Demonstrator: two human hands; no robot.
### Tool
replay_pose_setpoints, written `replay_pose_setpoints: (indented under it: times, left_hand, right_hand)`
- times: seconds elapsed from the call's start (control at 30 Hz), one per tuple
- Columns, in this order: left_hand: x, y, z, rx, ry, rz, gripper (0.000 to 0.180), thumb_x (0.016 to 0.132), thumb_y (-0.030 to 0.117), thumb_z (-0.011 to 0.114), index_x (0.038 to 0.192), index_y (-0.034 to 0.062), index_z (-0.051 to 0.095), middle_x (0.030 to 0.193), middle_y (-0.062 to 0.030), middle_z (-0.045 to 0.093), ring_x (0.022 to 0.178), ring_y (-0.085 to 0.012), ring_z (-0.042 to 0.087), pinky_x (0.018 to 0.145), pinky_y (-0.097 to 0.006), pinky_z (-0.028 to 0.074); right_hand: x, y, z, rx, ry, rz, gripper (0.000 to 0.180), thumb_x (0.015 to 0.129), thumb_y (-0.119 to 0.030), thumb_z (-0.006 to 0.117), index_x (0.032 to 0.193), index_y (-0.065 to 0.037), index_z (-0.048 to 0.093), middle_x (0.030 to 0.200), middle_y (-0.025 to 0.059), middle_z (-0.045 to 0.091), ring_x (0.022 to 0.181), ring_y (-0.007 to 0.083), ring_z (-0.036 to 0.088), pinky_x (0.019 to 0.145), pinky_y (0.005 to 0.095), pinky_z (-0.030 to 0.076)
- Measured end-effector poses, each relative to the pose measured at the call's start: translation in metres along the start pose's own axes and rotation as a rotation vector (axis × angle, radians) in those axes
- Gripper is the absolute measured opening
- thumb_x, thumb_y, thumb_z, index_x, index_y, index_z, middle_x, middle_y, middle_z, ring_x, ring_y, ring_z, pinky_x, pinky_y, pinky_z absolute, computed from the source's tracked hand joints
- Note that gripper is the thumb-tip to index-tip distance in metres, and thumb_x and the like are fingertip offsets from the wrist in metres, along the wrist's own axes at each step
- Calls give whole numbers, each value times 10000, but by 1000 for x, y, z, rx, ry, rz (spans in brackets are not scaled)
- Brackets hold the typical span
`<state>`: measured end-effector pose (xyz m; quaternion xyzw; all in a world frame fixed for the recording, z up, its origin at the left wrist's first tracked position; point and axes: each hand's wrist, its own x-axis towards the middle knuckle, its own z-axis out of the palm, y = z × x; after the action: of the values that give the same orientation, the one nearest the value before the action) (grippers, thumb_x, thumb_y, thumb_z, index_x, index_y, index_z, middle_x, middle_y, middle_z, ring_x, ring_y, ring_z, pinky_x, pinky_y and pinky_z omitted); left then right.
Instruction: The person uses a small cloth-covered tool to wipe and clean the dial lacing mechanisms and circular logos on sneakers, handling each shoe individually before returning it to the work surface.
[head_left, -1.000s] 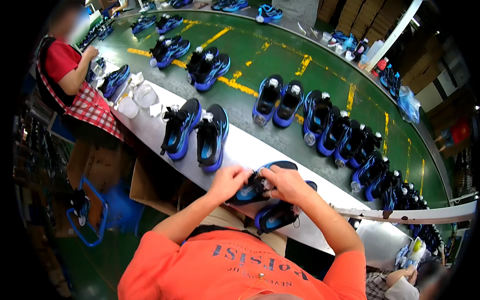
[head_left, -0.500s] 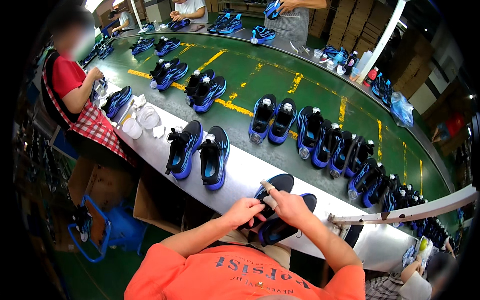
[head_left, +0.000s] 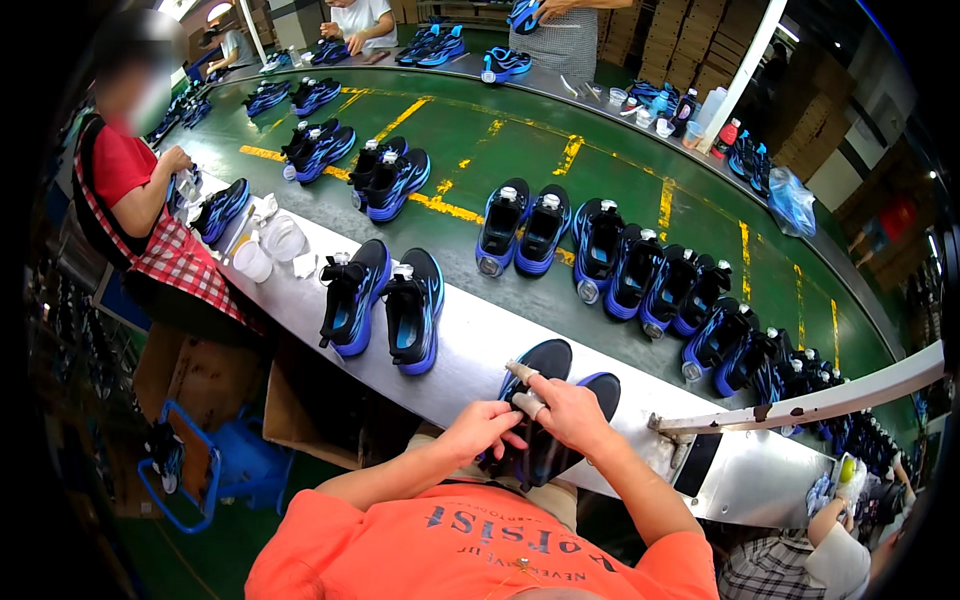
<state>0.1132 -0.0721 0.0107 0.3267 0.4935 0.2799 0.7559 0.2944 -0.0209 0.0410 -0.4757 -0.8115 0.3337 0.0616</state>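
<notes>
Counting what's in front of me: two black-and-blue shoes at the hands, the worked-on shoe [head_left: 545, 357] and the second shoe [head_left: 602, 389] just right of it, both at the near edge of the metal table [head_left: 490, 325]. Two more, the parked pair [head_left: 413, 310], stand to the left. On the green surface [head_left: 470, 240] past them there's one pair [head_left: 543, 232], then a run of four [head_left: 635, 278]; the row further right is too crowded to count.

Left hand [head_left: 483, 430] has its fingers closed on the worked-on shoe's upper. Right hand [head_left: 567, 412], two fingers wrapped in beige, lies over the same shoe; can't tell if it's pinching anything.

Versus a second ago: both shoes' blue insides showed then, now they're mostly covered. Parked pair hasn't budged.

Containers: two clear plastic tubs [head_left: 252, 263], contents unclear, plus one cardboard box [head_left: 308, 425] below, too dark inside to tell.
</notes>
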Motion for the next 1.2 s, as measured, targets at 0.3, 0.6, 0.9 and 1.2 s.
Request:
replay_pose_setpoints:
  times: [0.3,0.6,0.9,1.2]
  left_hand:
    - [22,51,5,1014,67,845,264,798,245,735,963,59,647,866,-103,583,801,-255,574,700,-351,459]
    - [49,32,3,1016,-259,853,250,770,125,686,1007,78,621,959,-109,574,939,-332,555,838,-402,454]
    - [28,63,21,1006,-234,502,275,804,35,655,1077,66,656,1049,-71,613,879,-192,593,754,-303,484]
    - [39,48,17,1065,-259,607,330,811,66,665,1139,76,640,989,-56,592,788,-165,529,707,-269,453]
  right_hand:
    - [-99,31,-22,484,121,88,354,835,-219,708,1185,-190,668,823,76,590,758,185,571,711,295,483]
    - [-104,27,-15,397,235,96,474,800,-130,718,1260,-166,614,852,110,569,707,234,538,677,309,465]
    - [-107,33,-11,243,260,70,365,809,-156,696,1166,-157,622,861,117,508,716,279,579,664,372,468]
    - [-108,41,-2,334,301,142,464,777,-186,743,1226,-200,628,855,76,489,720,206,519,689,314,453]
